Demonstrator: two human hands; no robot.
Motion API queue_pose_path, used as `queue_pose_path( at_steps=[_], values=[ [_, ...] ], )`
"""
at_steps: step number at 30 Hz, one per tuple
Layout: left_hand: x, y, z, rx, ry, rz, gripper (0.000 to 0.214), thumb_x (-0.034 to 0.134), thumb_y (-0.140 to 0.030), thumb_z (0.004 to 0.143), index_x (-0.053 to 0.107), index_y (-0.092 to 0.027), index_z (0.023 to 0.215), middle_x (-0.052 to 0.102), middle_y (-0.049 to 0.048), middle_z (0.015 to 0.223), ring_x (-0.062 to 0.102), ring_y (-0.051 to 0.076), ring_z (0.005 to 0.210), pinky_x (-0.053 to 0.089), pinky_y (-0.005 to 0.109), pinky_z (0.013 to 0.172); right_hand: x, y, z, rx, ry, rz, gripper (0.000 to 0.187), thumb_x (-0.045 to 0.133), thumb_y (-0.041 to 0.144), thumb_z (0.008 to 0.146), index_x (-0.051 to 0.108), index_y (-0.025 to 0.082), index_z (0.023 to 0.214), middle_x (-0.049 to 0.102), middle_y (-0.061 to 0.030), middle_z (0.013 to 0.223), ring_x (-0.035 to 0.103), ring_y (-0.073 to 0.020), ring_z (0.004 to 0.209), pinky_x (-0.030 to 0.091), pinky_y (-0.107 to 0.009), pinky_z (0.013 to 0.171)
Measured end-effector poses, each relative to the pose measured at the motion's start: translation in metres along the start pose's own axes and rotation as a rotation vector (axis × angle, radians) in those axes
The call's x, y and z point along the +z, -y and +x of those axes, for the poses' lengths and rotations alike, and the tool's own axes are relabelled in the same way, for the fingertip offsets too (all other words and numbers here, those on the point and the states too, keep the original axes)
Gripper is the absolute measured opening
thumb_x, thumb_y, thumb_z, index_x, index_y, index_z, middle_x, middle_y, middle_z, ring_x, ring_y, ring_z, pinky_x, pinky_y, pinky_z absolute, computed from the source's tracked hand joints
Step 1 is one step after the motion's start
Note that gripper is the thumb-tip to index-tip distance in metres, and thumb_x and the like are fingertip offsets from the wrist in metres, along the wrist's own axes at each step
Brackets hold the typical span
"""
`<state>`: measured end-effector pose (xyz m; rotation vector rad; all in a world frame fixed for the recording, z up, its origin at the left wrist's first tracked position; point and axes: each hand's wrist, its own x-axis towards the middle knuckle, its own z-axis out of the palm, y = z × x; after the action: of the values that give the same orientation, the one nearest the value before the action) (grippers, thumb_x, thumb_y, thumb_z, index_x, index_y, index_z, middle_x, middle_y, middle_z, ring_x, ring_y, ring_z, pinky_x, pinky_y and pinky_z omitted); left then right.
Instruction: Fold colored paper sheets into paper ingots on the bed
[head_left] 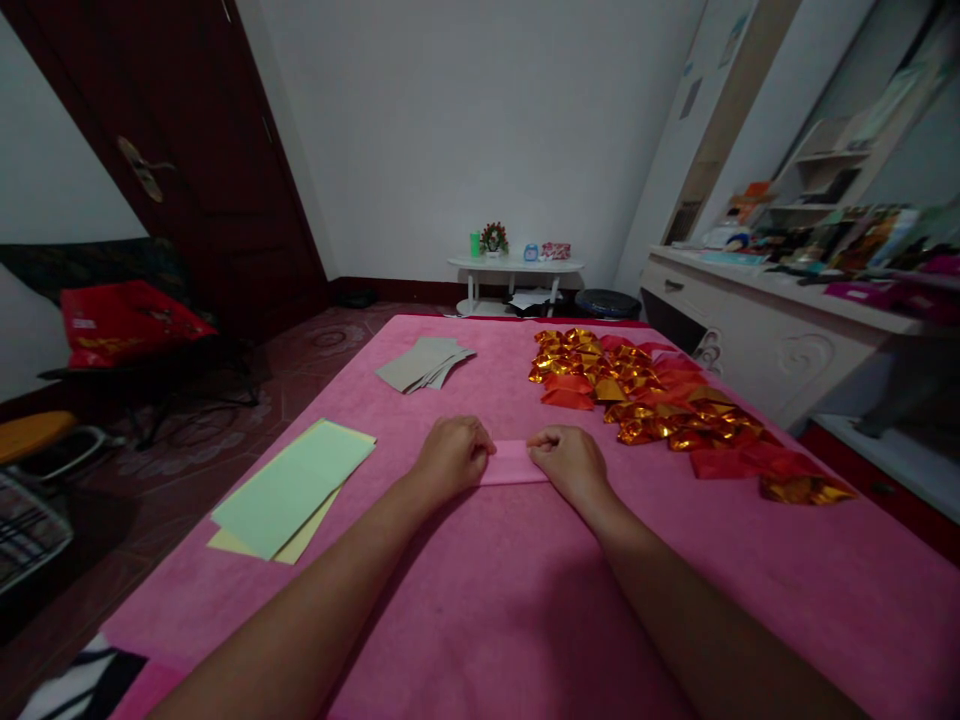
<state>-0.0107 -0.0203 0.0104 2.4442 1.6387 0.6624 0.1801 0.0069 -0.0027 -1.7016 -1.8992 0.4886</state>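
A folded strip of pink paper lies flat on the pink cloth in front of me. My left hand pinches its left end, fingers curled and pressed together. At the other end, my right hand grips the strip with thumb and bent fingers. Left of my hands is a stack of light green sheets with yellow paper sticking out beneath. Farther back sits a fanned pile of grey paper. Many folded gold foil and red paper pieces are clustered in rows to the right.
The table's pink cloth spreads under everything. A white dresser crowded with items stands at right. Behind is a small white table with a flower pot. A red bag rests on a chair at left, near a dark door.
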Motion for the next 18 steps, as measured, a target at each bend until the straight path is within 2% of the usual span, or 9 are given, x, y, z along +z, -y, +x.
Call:
queue_pose_path(
  at_steps=[3,6,10,12,14,16,18],
  values=[
    [-0.001,-0.007,-0.001,-0.069,0.013,0.058,0.017,0.066,-0.033,0.074,0.071,-0.018,0.082,0.067,0.0061,0.085,0.061,0.021,0.081,0.044,0.034,0.077,0.0,0.0,-0.001,-0.008,-0.005,0.012,0.018,0.059,0.023,0.068,0.074,0.023,0.077,0.073,-0.0009,0.072,0.066,-0.0168,0.068,0.041,-0.023,0.057],
    [0.0,-0.012,-0.004,-0.136,0.023,0.072,0.024,0.069,-0.041,0.072,0.07,-0.019,0.083,0.067,0.0067,0.088,0.061,0.023,0.084,0.044,0.035,0.078,0.002,-0.001,-0.001,-0.018,-0.017,0.018,0.017,0.059,0.023,0.068,0.074,0.023,0.076,0.072,-0.0004,0.071,0.065,-0.0167,0.068,0.041,-0.023,0.057],
    [0.004,0.0,-0.009,-0.12,0.021,-0.072,0.035,0.075,-0.042,0.067,0.069,-0.019,0.093,0.066,0.0058,0.094,0.059,0.022,0.09,0.045,0.033,0.08,0.003,-0.004,0.0,-0.013,-0.015,0.02,0.016,0.059,0.022,0.069,0.073,0.023,0.076,0.071,-0.0007,0.071,0.064,-0.0169,0.067,0.042,-0.024,0.057],
    [0.005,0.01,-0.011,-0.096,0.055,-0.168,0.045,0.078,-0.045,0.061,0.07,-0.02,0.097,0.065,0.0055,0.097,0.059,0.022,0.091,0.046,0.033,0.082,0.001,-0.003,-0.003,-0.038,-0.053,0.018,0.016,0.057,0.022,0.071,0.073,0.022,0.076,0.07,-0.0016,0.074,0.063,-0.0175,0.069,0.044,-0.026,0.06],
    [0.007,0.017,-0.013,-0.069,0.072,-0.232,0.052,0.079,-0.048,0.057,0.07,-0.021,0.1,0.064,0.0056,0.101,0.058,0.022,0.093,0.046,0.033,0.084,0.0,0.004,-0.009,-0.131,-0.171,0.022,0.019,0.054,0.023,0.077,0.071,0.022,0.083,0.069,-0.0039,0.083,0.063,-0.0194,0.08,0.047,-0.029,0.07],
    [0.008,0.02,-0.013,-0.051,0.068,-0.266,0.053,0.079,-0.049,0.057,0.07,-0.021,0.101,0.063,0.0059,0.102,0.058,0.023,0.093,0.046,0.033,0.085,0.001,0.018,-0.021,-0.285,-0.295,0.047,0.025,0.049,0.026,0.084,0.068,0.021,0.099,0.066,-0.0073,0.1,0.058,-0.0224,0.101,0.045,-0.034,0.087],
    [0.009,0.02,-0.013,-0.05,0.063,-0.294,0.048,0.077,-0.045,0.06,0.07,-0.021,0.1,0.064,0.0059,0.101,0.058,0.023,0.094,0.046,0.033,0.085,0.007,0.036,-0.036,-0.439,-0.234,0.095,0.036,0.048,0.033,0.087,0.058,0.021,0.12,0.059,-0.0094,0.122,0.05,-0.0234,0.116,0.039,-0.039,0.1]
  ],
)
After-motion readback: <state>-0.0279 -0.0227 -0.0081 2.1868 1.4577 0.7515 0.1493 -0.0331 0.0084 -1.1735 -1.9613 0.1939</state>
